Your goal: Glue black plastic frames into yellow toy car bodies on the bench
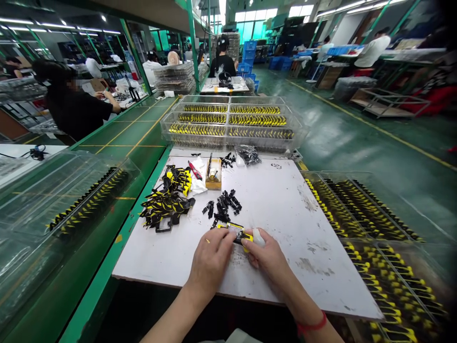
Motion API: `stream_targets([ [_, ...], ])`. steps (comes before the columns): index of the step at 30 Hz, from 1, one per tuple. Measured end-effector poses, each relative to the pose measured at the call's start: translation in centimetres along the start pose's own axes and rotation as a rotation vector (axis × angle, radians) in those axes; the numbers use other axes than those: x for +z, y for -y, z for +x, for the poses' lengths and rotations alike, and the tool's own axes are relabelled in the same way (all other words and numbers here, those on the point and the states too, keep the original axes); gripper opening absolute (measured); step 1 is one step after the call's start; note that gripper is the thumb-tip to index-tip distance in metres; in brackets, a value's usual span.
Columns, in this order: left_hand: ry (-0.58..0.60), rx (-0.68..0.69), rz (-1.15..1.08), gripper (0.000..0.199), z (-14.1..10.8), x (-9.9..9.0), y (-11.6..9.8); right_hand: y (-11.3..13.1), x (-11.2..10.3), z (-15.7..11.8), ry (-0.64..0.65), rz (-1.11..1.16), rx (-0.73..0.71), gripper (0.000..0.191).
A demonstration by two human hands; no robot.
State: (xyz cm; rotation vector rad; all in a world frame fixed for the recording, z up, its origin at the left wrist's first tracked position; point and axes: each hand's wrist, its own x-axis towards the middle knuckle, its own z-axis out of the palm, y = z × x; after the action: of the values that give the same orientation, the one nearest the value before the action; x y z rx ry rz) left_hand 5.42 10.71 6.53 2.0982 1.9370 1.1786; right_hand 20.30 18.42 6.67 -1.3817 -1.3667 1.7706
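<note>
Near the front of the white work board (271, 190), a black-and-yellow plastic frame part (238, 234) is held between both hands. My left hand (210, 255) closes on its left end, the fingertips over its edge. On its right end, my right hand (266, 252) grips with thumb and fingers, and a white covering shows on one fingertip. Just beyond the hands lies a loose heap of small black plastic pieces (224, 205). To the left is a pile of black-and-yellow parts (166, 207), some overlapping.
A red utility knife (194, 170) lies on white tissue beside a small wooden box (213, 177). Behind stand stacked clear trays (228, 138) of yellow-and-black parts; more trays (371, 240) flank the board at right. A person in black (76, 102) sits at left, across the green conveyor (143, 125).
</note>
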Motion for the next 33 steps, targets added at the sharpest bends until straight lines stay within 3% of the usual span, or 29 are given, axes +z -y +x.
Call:
stream_targets([
  [2,0.081,0.086,-0.012,0.035,-0.2,0.1,0.1,0.2,0.1,-0.3,0.030,0.023,-0.014,0.041],
  [4,0.116,0.084,-0.051,0.035,-0.4,0.2,0.4,0.4,0.1,-0.6,0.077,0.071,0.000,0.041],
  [7,0.096,0.024,-0.131,0.035,-0.8,0.3,0.7,0.7,-0.1,-0.9,0.130,0.147,0.036,0.039],
  [10,0.053,-0.053,-0.226,0.038,-1.0,0.5,0.7,1.0,-0.4,-0.9,0.171,0.094,-0.031,0.036],
  [12,0.030,-0.120,-0.319,0.040,-0.9,0.5,0.3,1.3,-0.7,-0.6,0.168,-0.023,-0.117,0.033],
  [14,0.030,-0.229,-0.447,0.037,-0.6,0.4,-0.3,1.5,-0.8,-0.3,0.083,-0.172,-0.204,0.030],
  [17,0.065,-0.523,-0.705,0.025,-0.1,0.2,-0.9,2.0,-0.8,0.1,-0.071,-0.334,-0.315,0.023],
  [19,0.103,-0.710,-0.898,0.022,0.1,0.1,-1.0,2.4,-0.7,0.1,-0.077,-0.385,-0.327,0.022],
  [21,0.139,-0.814,-1.076,0.025,0.2,0.0,-0.9,2.7,-0.4,0.1,-0.034,-0.424,-0.303,0.021],
  [25,0.144,-0.902,-1.249,0.033,-0.1,-0.1,-0.4,3.0,0.2,0.4,0.001,-0.482,-0.282,0.023],
  [30,0.144,-0.923,-1.275,0.039,-0.1,0.1,-0.3,2.4,0.9,1.3,-0.051,-0.528,-0.234,0.026],
  [33,0.078,-0.950,-1.244,0.055,0.1,0.0,-0.3,2.0,1.1,1.7,-0.059,-0.552,-0.215,0.026],
])
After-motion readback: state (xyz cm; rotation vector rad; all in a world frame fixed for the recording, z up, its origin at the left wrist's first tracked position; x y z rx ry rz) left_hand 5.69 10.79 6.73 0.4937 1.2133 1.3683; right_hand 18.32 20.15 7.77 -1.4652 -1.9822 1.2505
